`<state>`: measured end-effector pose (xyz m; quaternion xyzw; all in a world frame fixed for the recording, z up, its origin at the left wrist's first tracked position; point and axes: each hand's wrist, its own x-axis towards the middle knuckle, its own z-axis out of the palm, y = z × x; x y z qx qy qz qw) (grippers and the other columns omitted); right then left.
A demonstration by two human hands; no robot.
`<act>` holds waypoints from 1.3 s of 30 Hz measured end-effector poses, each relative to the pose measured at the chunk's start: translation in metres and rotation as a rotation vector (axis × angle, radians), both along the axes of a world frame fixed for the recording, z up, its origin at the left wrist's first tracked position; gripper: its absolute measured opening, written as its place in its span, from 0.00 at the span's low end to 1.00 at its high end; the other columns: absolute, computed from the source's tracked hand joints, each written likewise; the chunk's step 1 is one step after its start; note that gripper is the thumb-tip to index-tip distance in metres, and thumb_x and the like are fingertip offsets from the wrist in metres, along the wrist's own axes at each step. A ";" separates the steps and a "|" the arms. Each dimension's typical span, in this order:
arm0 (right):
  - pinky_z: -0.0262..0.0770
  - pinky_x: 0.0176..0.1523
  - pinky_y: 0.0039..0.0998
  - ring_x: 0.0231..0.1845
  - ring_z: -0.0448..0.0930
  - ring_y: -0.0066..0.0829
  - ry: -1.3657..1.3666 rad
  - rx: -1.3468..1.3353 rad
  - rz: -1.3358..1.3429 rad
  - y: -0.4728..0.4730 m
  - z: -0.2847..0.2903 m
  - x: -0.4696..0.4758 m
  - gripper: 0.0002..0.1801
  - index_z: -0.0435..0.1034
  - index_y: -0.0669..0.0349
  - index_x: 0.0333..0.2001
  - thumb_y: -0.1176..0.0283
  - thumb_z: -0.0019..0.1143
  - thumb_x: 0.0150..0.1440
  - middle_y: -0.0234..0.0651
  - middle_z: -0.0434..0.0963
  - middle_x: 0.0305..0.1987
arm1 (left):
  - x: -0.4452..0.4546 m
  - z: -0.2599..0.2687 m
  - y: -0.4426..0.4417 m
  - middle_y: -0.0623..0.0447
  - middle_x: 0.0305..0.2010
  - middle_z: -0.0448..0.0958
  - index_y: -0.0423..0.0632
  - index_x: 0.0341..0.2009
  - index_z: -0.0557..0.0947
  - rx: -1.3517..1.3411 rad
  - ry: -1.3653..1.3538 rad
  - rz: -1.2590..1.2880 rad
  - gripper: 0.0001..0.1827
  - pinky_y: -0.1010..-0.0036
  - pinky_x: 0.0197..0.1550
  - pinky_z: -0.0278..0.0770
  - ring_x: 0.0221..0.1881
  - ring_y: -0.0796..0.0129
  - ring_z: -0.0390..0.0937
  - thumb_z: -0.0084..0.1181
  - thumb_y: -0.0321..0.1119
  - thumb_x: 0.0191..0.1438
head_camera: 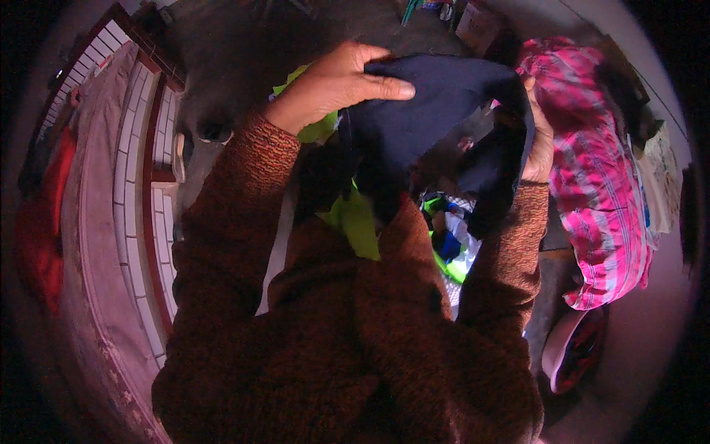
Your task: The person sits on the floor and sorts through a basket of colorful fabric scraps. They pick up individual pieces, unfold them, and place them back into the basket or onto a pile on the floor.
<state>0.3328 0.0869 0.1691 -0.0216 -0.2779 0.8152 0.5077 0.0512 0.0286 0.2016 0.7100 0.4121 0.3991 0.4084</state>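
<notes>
Raised in front of me is a dark navy piece of fabric, held up between both hands. My left hand pinches its upper left edge, the thumb lying on the near side. At its right edge, my right hand grips the cloth, with most of the fingers hidden behind it. An opening or gap shows in the lower right of the fabric. Yellow-green cloth lies at my lap below it, and more of it shows behind my left wrist. Between my forearms, lower down, sit mixed green, blue and white cloth pieces.
At the right a pink plaid cloth covers a long bulky thing, with a pale basin below it. On the left are a white-tiled ledge, a mauve cloth and a shoe. A box stands at the top right.
</notes>
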 end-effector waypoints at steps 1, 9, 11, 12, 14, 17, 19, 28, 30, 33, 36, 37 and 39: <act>0.76 0.46 0.31 0.44 0.76 0.32 0.011 0.026 0.000 -0.001 0.003 -0.004 0.15 0.66 0.60 0.49 0.78 0.41 0.57 0.39 0.75 0.46 | 0.002 -0.004 0.002 0.56 0.36 0.78 0.41 0.40 0.79 0.009 0.016 0.018 0.15 0.79 0.43 0.70 0.37 0.77 0.73 0.60 0.33 0.47; 0.74 0.51 0.29 0.47 0.75 0.31 -0.046 0.137 -0.037 -0.028 0.022 -0.043 0.19 0.62 0.62 0.52 0.82 0.41 0.56 0.42 0.72 0.49 | 0.017 -0.020 0.013 0.58 0.34 0.77 0.40 0.39 0.79 0.189 -0.037 0.148 0.12 0.81 0.36 0.72 0.32 0.79 0.72 0.58 0.28 0.48; 0.70 0.54 0.27 0.47 0.74 0.28 -0.086 0.169 -0.053 -0.039 0.020 -0.050 0.20 0.62 0.63 0.52 0.83 0.45 0.53 0.40 0.72 0.49 | 0.012 -0.020 0.020 0.58 0.34 0.77 0.39 0.39 0.79 0.296 -0.040 0.198 0.12 0.82 0.36 0.71 0.32 0.80 0.72 0.54 0.25 0.48; 0.70 0.52 0.23 0.46 0.74 0.25 -0.202 0.169 -0.174 -0.044 0.019 -0.055 0.19 0.64 0.63 0.49 0.84 0.46 0.52 0.36 0.73 0.46 | 0.010 -0.012 0.014 0.57 0.34 0.77 0.37 0.42 0.78 0.267 -0.025 0.208 0.14 0.82 0.36 0.72 0.32 0.80 0.72 0.49 0.23 0.48; 0.69 0.51 0.20 0.45 0.74 0.23 -0.284 0.215 -0.233 -0.051 0.017 -0.063 0.21 0.63 0.63 0.49 0.87 0.48 0.49 0.35 0.74 0.44 | 0.006 -0.009 0.012 0.57 0.33 0.77 0.37 0.42 0.77 0.199 -0.139 0.268 0.15 0.83 0.36 0.71 0.32 0.80 0.72 0.49 0.23 0.48; 0.69 0.49 0.21 0.45 0.74 0.25 -0.307 0.270 -0.181 -0.065 0.015 -0.069 0.25 0.60 0.63 0.51 0.89 0.48 0.47 0.38 0.74 0.43 | -0.003 -0.003 0.011 0.58 0.33 0.76 0.37 0.46 0.75 0.227 -0.150 0.234 0.17 0.84 0.35 0.71 0.30 0.80 0.72 0.47 0.23 0.49; 0.70 0.47 0.21 0.41 0.75 0.22 -0.361 0.292 -0.153 -0.060 0.004 -0.062 0.28 0.60 0.62 0.52 0.89 0.51 0.45 0.33 0.75 0.39 | -0.009 0.006 0.007 0.56 0.34 0.76 0.38 0.47 0.74 0.126 -0.126 0.191 0.18 0.82 0.36 0.72 0.32 0.78 0.73 0.46 0.24 0.50; 0.68 0.46 0.18 0.37 0.73 0.18 -0.524 0.274 -0.147 -0.054 -0.010 -0.066 0.28 0.61 0.62 0.51 0.86 0.55 0.43 0.27 0.73 0.35 | -0.020 -0.029 0.035 0.49 0.44 0.75 0.40 0.46 0.74 -0.051 -0.411 0.201 0.14 0.72 0.49 0.70 0.45 0.66 0.73 0.47 0.27 0.55; 0.69 0.45 0.19 0.38 0.74 0.19 -0.601 0.318 -0.167 -0.052 -0.016 -0.068 0.28 0.61 0.61 0.50 0.84 0.58 0.43 0.30 0.73 0.38 | -0.029 -0.038 0.044 0.50 0.45 0.75 0.40 0.46 0.74 0.004 -0.316 0.322 0.13 0.71 0.50 0.70 0.45 0.66 0.73 0.46 0.27 0.55; 0.70 0.44 0.19 0.37 0.73 0.19 -0.751 0.397 -0.245 -0.048 -0.025 -0.070 0.28 0.61 0.60 0.50 0.84 0.59 0.44 0.33 0.71 0.42 | -0.034 -0.034 0.046 0.50 0.46 0.75 0.41 0.46 0.74 0.284 -0.080 0.327 0.14 0.68 0.50 0.70 0.46 0.64 0.73 0.42 0.30 0.56; 0.70 0.43 0.20 0.38 0.72 0.19 -0.777 0.340 -0.248 -0.046 -0.037 -0.070 0.27 0.61 0.60 0.50 0.84 0.58 0.44 0.34 0.69 0.44 | -0.035 -0.019 0.041 0.51 0.48 0.74 0.41 0.46 0.74 0.239 -0.210 0.275 0.15 0.67 0.50 0.71 0.46 0.62 0.73 0.40 0.32 0.57; 0.70 0.43 0.20 0.39 0.71 0.19 -0.764 0.295 -0.236 -0.046 -0.043 -0.069 0.27 0.61 0.60 0.50 0.84 0.57 0.44 0.34 0.68 0.44 | -0.033 -0.010 0.039 0.51 0.48 0.74 0.41 0.46 0.74 0.008 -0.499 0.217 0.16 0.67 0.50 0.71 0.47 0.62 0.73 0.40 0.33 0.57; 0.71 0.43 0.21 0.40 0.71 0.21 -0.691 0.265 -0.200 -0.042 -0.057 -0.066 0.27 0.61 0.60 0.50 0.84 0.57 0.44 0.35 0.68 0.45 | -0.043 -0.011 0.039 0.51 0.49 0.73 0.41 0.46 0.74 -0.204 -0.798 0.151 0.16 0.68 0.49 0.72 0.46 0.63 0.73 0.40 0.35 0.57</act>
